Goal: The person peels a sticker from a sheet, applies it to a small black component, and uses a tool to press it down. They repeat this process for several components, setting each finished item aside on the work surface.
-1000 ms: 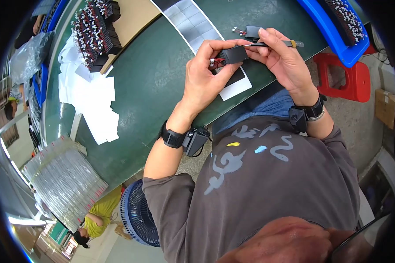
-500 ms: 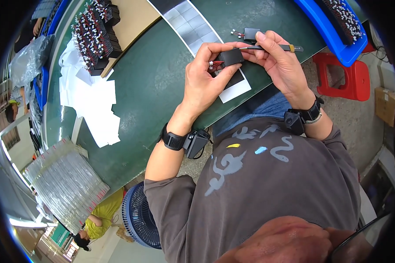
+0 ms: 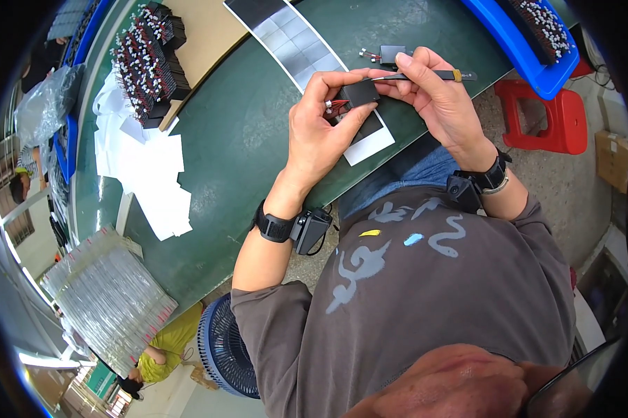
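My left hand grips a black rectangular battery pack between thumb and fingers. Thin red and black wires with small white connectors stick out of the pack's left end. A pair of dark tweezers is pinched in my right hand, its tip at the pack's upper right edge. Whether the tip grips anything there is too small to tell. Just beyond my hands lies a second black pack with its own wires. Beneath my left hand runs a long strip of black and grey squares on white backing.
Many wired black packs stand on a brown board at the far left, near white paper sheets. A blue tray with more packs sits at far right, above a red stool. Stacked clear plastic trays and a fan stand lower left.
The whole view has shifted slightly. Both hands keep their hold on the battery pack and the tweezers, with the tip still at the pack's edge.
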Demonstrator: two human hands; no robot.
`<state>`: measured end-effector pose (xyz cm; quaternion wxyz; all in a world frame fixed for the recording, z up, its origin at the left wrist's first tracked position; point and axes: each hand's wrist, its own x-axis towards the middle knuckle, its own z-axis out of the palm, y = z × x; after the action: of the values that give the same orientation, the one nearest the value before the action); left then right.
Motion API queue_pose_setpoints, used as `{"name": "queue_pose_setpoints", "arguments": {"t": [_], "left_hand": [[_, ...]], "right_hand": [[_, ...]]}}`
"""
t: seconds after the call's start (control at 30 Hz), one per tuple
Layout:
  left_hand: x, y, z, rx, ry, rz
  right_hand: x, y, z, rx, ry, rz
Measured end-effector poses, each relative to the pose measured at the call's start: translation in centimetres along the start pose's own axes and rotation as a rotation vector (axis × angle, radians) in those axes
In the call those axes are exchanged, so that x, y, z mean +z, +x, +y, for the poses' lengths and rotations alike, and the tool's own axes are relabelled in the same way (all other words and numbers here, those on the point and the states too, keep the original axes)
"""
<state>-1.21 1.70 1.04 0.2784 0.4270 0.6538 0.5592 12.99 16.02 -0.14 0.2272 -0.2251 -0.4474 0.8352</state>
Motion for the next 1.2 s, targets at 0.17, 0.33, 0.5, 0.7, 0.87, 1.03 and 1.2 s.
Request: {"name": "queue_pose_setpoints", "arguments": {"t": [0.17,0.33,0.5,0.7,0.87,1.03,1.2], "left_hand": [[-0.2,0.0,-0.1,-0.046,-0.018,-0.020],[-0.1,0.0,-0.8,-0.052,-0.109,-0.013],[-0.2,0.0,-0.9,-0.052,-0.074,-0.017],[-0.4,-0.1,-1.0,-0.080,0.006,0.003],[-0.6,0.0,-0.9,-0.053,0.030,-0.029],[-0.2,0.0,-1.4,-0.010,-0.117,0.001],[0.0,0.1,-1.1,-0.007,-0.180,-0.016]], "right_hand": [[0.3,-0.1,-0.2,-0.017,-0.015,0.016],[0.6,-1.1,-0.3,-0.172,-0.138,0.010],[1.4,-1.5,-2.3,-0.780,-0.954,-0.189],[1.5,-0.8,-1.9,-0.958,-1.335,-0.232],[0.9,0.1,-2.1,-0.828,-1.163,-0.338],[0.6,-0.3,-2.7,-0.670,-0.978,-0.325],[-2.0,0.8,-4.4,-0.752,-1.182,-0.068]]}}
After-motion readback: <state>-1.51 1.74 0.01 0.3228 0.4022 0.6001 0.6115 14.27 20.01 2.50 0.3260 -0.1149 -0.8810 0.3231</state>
